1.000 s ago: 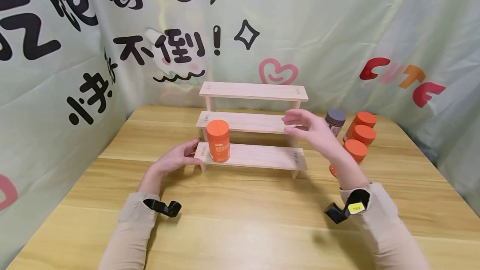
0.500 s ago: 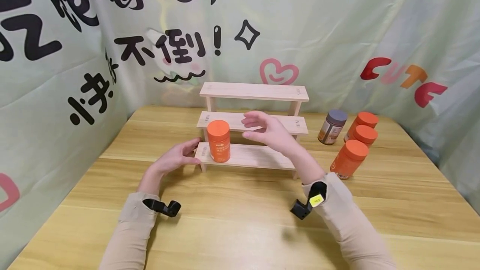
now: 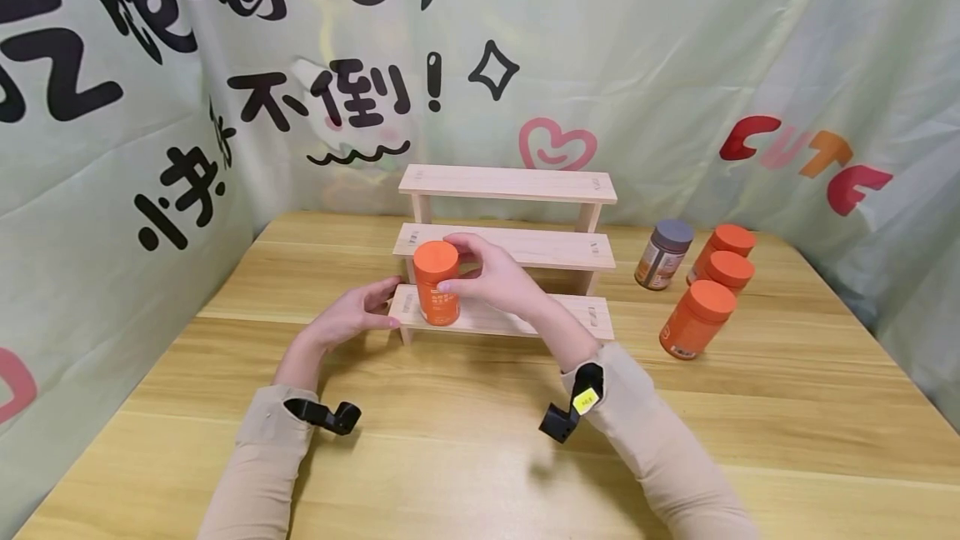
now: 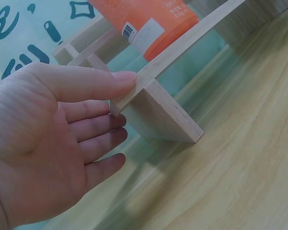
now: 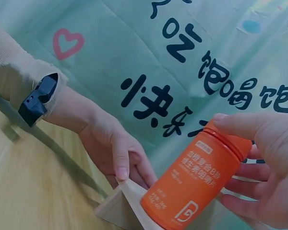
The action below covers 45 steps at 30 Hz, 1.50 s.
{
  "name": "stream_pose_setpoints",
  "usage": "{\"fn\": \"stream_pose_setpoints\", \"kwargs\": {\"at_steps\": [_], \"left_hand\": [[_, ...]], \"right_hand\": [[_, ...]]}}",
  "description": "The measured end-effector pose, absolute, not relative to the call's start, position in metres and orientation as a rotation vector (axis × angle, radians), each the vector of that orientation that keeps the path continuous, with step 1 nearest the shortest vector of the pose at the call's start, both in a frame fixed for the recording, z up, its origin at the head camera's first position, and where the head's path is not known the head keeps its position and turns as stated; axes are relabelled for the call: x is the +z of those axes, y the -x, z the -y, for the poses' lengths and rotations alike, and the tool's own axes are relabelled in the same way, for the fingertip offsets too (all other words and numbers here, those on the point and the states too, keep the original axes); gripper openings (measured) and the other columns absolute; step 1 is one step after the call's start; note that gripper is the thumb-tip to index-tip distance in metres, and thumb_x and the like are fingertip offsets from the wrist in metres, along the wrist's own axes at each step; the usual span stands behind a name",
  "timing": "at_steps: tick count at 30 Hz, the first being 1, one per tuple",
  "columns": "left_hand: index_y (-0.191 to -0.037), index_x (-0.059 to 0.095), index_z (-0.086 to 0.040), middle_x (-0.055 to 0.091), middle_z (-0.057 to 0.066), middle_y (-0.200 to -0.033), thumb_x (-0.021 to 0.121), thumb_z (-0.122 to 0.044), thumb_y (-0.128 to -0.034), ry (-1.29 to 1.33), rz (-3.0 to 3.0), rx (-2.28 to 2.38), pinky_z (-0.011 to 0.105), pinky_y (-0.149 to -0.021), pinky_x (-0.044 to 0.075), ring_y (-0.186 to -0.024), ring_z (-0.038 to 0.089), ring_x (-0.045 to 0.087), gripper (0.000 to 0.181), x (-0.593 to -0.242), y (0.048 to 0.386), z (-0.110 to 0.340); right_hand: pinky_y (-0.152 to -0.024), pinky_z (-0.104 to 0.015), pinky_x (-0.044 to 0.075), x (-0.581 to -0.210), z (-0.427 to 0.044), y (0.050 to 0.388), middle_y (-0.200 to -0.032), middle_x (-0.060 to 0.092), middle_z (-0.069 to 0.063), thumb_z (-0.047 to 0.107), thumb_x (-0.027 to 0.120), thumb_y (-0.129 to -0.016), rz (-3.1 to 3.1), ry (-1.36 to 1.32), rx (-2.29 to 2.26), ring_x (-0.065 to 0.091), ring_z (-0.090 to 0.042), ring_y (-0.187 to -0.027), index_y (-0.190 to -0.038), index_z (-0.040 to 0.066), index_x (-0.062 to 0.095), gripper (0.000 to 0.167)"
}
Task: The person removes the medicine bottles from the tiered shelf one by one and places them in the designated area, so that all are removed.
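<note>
An orange vitamin bottle [image 3: 438, 283] with an orange cap stands at the left end of the lowest step of a three-step wooden display shelf [image 3: 517, 313]. My right hand [image 3: 498, 277] holds this bottle from its right side, thumb in front near the cap and fingers behind; the right wrist view shows the bottle's label [image 5: 194, 179]. At the left end of the lowest step, my left hand [image 3: 348, 319] holds the board's corner. In the left wrist view its thumb [image 4: 101, 84] lies on the board's edge, with the index fingertip at the corner and the other fingers loosely bent.
Right of the shelf, several more bottles stand on the wooden table [image 3: 450, 457]: a purple-capped one [image 3: 663, 254] and orange ones, the nearest an orange bottle [image 3: 697, 319]. A printed cloth backdrop [image 3: 660, 65] hangs behind the table and along its sides.
My right hand has moved left across the shelf from its right end and now holds the orange bottle. The left hand and the bottle have stayed in place.
</note>
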State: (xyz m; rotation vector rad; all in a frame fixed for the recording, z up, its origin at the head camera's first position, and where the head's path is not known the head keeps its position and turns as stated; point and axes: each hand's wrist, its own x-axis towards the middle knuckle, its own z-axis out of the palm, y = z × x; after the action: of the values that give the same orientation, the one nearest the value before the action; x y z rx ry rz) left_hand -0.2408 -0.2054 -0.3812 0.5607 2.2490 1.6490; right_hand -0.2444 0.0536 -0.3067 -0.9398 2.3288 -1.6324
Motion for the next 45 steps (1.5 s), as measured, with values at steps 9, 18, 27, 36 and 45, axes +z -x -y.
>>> {"fn": "stream_pose_setpoints", "kwargs": {"at_steps": [9, 18, 27, 36, 45], "left_hand": [[-0.143, 0.016, 0.01, 0.019, 0.026, -0.148, 0.066, -0.004, -0.0828, -0.558, -2.25, 1.636, 0.049, -0.108, 0.021, -0.134, 0.04, 0.024, 0.08, -0.382, 0.241, 0.205], [-0.143, 0.017, 0.01, 0.019, 0.025, -0.149, 0.067, -0.005, -0.082, -0.552, -2.257, 1.633, 0.048, -0.109, 0.02, -0.134, 0.039, 0.023, 0.08, -0.38, 0.239, 0.205], [-0.143, 0.015, 0.01, 0.02, 0.027, -0.147, 0.066, -0.004, -0.0816, -0.55, -2.256, 1.634, 0.05, -0.108, 0.021, -0.133, 0.041, 0.024, 0.081, -0.38, 0.239, 0.205], [-0.143, 0.016, 0.01, 0.019, 0.027, -0.148, 0.066, -0.004, -0.0818, -0.554, -2.253, 1.639, 0.051, -0.108, 0.02, -0.134, 0.041, 0.022, 0.081, -0.381, 0.239, 0.206], [-0.143, 0.017, 0.01, 0.017, 0.027, -0.148, 0.066, -0.006, -0.083, -0.55, -2.279, 1.616, 0.051, -0.109, 0.018, -0.134, 0.041, 0.02, 0.079, -0.381, 0.241, 0.207]], "right_hand": [[-0.087, -0.029, 0.049, -0.31, -0.046, 0.246, -0.118, 0.056, -0.005, 0.015, 0.074, -0.08, -2.406, 0.889, -1.598, 0.053, -0.019, -0.104, -0.131, 0.007, 0.048, 0.058], [-0.085, -0.031, 0.05, -0.311, -0.044, 0.24, -0.113, 0.058, -0.007, 0.015, 0.075, -0.078, -2.491, 0.865, -1.611, 0.054, -0.02, -0.099, -0.124, 0.004, 0.049, 0.054], [-0.082, -0.036, 0.051, -0.308, -0.056, 0.231, -0.108, 0.059, -0.007, 0.014, 0.075, -0.077, -2.529, 0.915, -1.669, 0.056, -0.02, -0.093, -0.121, 0.004, 0.051, 0.051], [-0.082, -0.036, 0.051, -0.307, -0.084, 0.224, -0.109, 0.058, -0.008, 0.011, 0.074, -0.078, -2.539, 0.935, -1.664, 0.056, -0.022, -0.091, -0.121, 0.003, 0.05, 0.05], [-0.081, -0.037, 0.051, -0.304, -0.124, 0.217, -0.11, 0.058, -0.011, 0.009, 0.073, -0.078, -2.605, 0.902, -1.654, 0.057, -0.023, -0.093, -0.122, 0.002, 0.049, 0.05]]}}
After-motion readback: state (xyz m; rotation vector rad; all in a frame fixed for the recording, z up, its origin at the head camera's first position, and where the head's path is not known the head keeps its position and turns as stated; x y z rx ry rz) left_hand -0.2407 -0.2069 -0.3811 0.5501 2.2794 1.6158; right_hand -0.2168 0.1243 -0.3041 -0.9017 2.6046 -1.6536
